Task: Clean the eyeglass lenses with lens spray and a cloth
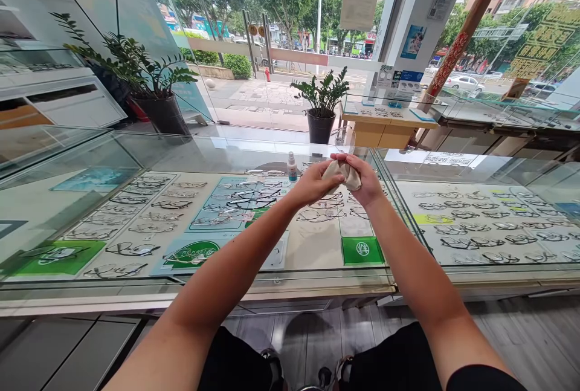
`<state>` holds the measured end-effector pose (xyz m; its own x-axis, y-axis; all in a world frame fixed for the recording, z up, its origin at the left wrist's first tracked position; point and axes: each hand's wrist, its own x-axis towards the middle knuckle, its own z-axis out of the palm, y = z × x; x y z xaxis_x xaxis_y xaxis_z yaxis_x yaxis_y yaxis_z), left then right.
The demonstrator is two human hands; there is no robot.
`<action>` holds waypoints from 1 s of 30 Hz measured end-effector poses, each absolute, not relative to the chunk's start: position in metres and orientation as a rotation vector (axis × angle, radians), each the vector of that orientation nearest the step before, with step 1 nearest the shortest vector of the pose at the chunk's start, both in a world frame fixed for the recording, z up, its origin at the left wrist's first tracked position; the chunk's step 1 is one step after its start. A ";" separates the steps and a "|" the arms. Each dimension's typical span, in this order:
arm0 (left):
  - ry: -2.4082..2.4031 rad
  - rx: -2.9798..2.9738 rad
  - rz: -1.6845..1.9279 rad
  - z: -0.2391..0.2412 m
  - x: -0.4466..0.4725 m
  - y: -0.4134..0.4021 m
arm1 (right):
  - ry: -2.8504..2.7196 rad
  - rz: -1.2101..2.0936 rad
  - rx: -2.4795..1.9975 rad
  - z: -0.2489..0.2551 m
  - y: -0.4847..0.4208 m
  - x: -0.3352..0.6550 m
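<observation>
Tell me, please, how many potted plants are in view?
2: a large plant at left beyond the glass counter, a smaller plant in the middle beyond it; more may be hidden.

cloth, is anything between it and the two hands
Nothing visible. The left hand and the right hand both clasp the cloth directly, above the glass counter. The spray bottle stands apart, to their left.

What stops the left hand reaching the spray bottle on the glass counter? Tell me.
Probably nothing. The spray bottle stands on the glass counter just beside the left hand, nothing between. That hand and the right hand grip a cloth, so it must let go first.
</observation>
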<state>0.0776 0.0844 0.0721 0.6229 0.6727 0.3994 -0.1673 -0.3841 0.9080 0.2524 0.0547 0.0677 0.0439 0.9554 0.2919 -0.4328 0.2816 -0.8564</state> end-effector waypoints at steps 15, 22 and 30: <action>0.549 1.653 1.186 0.072 0.091 0.075 | -1.135 1.216 -0.649 0.072 0.046 0.248; 0.539 1.507 1.064 0.070 0.085 0.089 | -1.035 1.117 -0.638 0.068 0.056 0.259; 0.641 1.218 1.192 0.075 0.076 0.107 | -1.183 1.081 -0.648 0.079 0.047 0.265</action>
<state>0.0756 0.1071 0.0748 0.3111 0.9280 0.2051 -0.3408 -0.0926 0.9356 0.2652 0.0474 0.0788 0.0052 0.9145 0.4045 -0.3209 0.3846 -0.8655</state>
